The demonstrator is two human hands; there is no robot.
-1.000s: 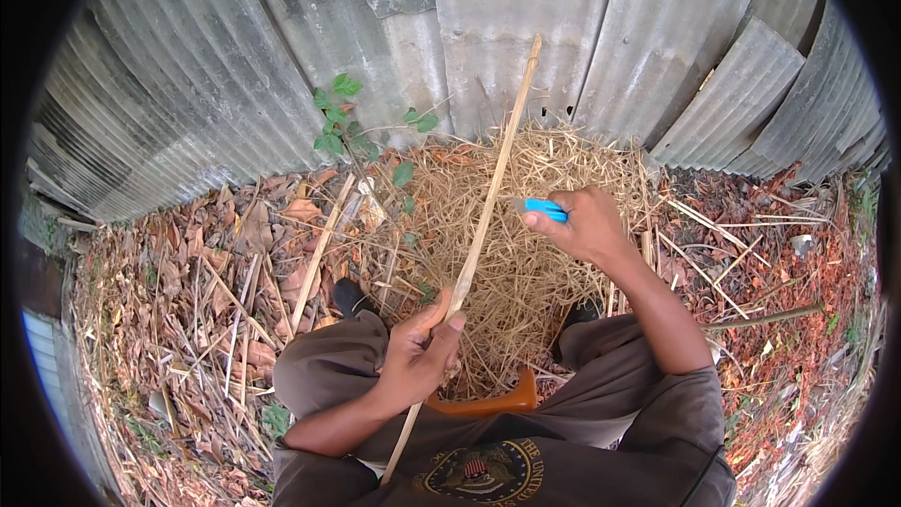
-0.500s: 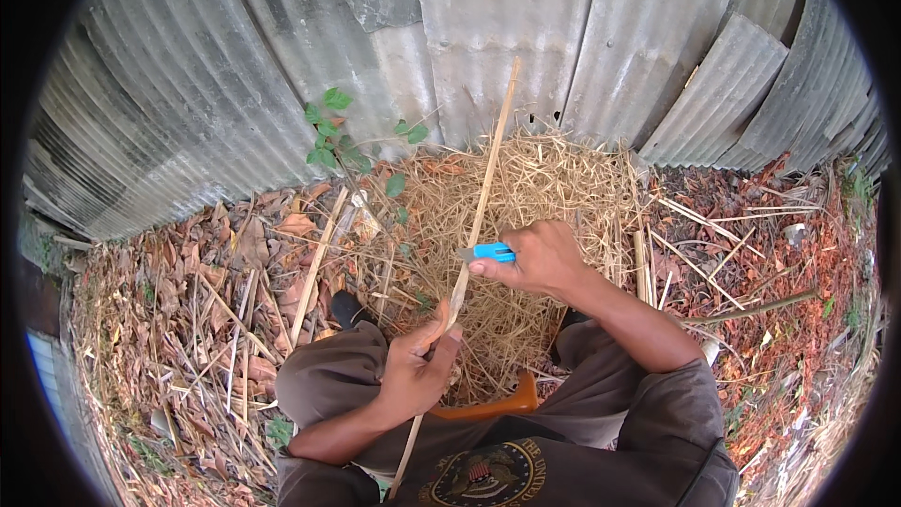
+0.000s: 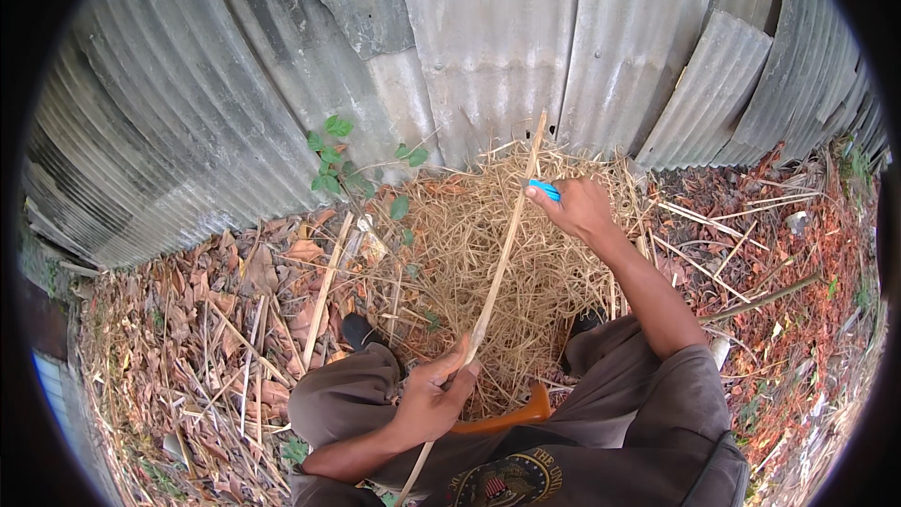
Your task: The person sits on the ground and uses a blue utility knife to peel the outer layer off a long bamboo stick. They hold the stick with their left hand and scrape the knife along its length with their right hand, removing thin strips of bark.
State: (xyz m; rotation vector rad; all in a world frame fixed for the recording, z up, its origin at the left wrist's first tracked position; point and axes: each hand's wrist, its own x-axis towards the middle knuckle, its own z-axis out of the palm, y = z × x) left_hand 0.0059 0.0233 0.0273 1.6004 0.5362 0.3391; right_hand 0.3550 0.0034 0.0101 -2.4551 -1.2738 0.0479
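A long, thin bamboo strip [image 3: 504,258] slants from beside my waist up and away toward the metal fence. My left hand [image 3: 435,399] is closed round its lower part, in front of my lap. Farther out, my right hand [image 3: 580,209] grips a blue utility knife [image 3: 544,191]. The knife's front end meets the strip near its far tip; the blade itself is too small to make out. Below the strip lies a heap of pale shavings [image 3: 554,272].
Corrugated metal sheets [image 3: 497,38] form a fence ahead. A leafy green plant [image 3: 328,155] grows at its foot. Dry leaves [image 3: 258,268] and loose sticks [image 3: 327,291] cover the left ground; more sticks [image 3: 713,225] lie right. An orange plastic piece [image 3: 511,413] sits between my legs.
My right hand with the knife has slid away from me along the strip, toward its far end. The strip's far tip has come lower, and my left hand still holds the strip.
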